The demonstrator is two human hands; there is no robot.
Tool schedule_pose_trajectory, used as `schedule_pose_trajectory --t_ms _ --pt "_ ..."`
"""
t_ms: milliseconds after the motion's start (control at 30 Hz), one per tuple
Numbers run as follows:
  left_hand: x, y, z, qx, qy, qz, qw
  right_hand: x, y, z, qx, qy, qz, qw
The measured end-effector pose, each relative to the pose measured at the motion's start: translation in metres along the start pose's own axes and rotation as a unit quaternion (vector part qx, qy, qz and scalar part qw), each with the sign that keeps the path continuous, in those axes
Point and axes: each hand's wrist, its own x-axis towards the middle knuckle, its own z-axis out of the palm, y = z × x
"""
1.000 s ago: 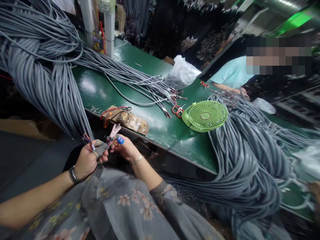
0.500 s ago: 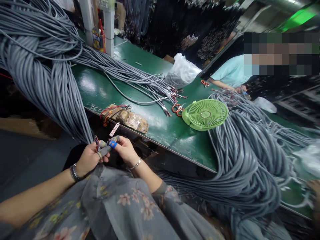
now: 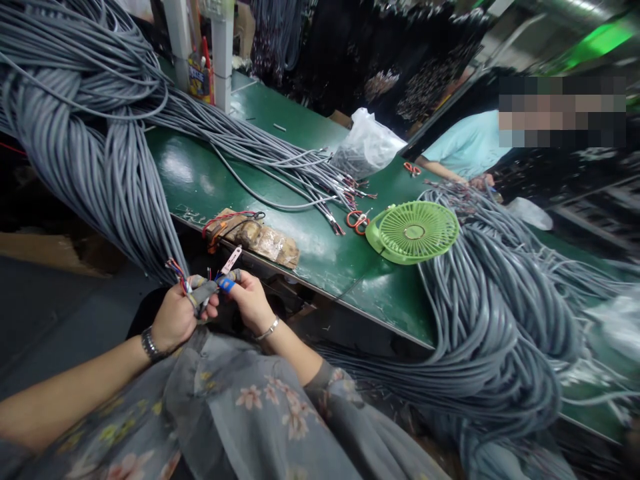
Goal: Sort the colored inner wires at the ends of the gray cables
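My left hand (image 3: 181,313) is closed around a grey cable (image 3: 204,291), whose stripped end fans out into thin coloured wires (image 3: 177,272) above the fingers. Close beside it, my right hand (image 3: 247,297) is pinched shut near the cable, with blue tape on the thumb and what look like wrapped fingertips. Small wire ends poke up between the two hands; what exactly the right fingers pinch is too small to make out. Just behind the hands, a pale tag-like strip (image 3: 232,259) juts from the table edge.
On the green table (image 3: 325,263) lie a taped cardboard block (image 3: 270,243), orange-handled scissors (image 3: 358,221), a green fan (image 3: 415,231) and a plastic bag (image 3: 367,143). Grey cable bundles (image 3: 135,180) hang at left, and another bundle (image 3: 495,300) at right. A co-worker (image 3: 463,150) handles cables across the table.
The coloured wires at my left hand now stand higher and more spread out. Both hands stay close together in nearly the same place. The view has shifted slightly.
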Motion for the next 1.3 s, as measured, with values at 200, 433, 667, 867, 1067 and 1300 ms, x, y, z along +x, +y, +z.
schedule_pose_trajectory --t_ms 200,433,667,867,1067,1300 --pt "0.000 0.003 0.000 -0.015 -0.012 -0.013 1.000 0.000 0.002 -0.001 0.014 -0.004 0.024 1.000" --pt "0.000 0.002 -0.003 -0.007 -0.024 -0.003 1.000 -0.002 -0.001 -0.003 -0.009 -0.017 0.001 1.000" --pt "0.002 -0.009 -0.010 0.051 -0.040 0.032 0.997 0.000 0.003 -0.001 -0.010 -0.008 0.009 1.000" --pt "0.004 -0.009 -0.017 0.165 -0.116 0.050 0.978 -0.002 -0.002 -0.002 -0.025 -0.021 0.003 0.999" --pt "0.002 -0.008 -0.017 0.152 -0.113 0.047 0.981 -0.003 -0.004 -0.002 -0.057 -0.008 -0.010 0.998" --pt "0.001 -0.010 -0.015 0.086 -0.051 0.031 0.995 0.000 0.010 -0.002 -0.008 0.020 0.009 1.000"
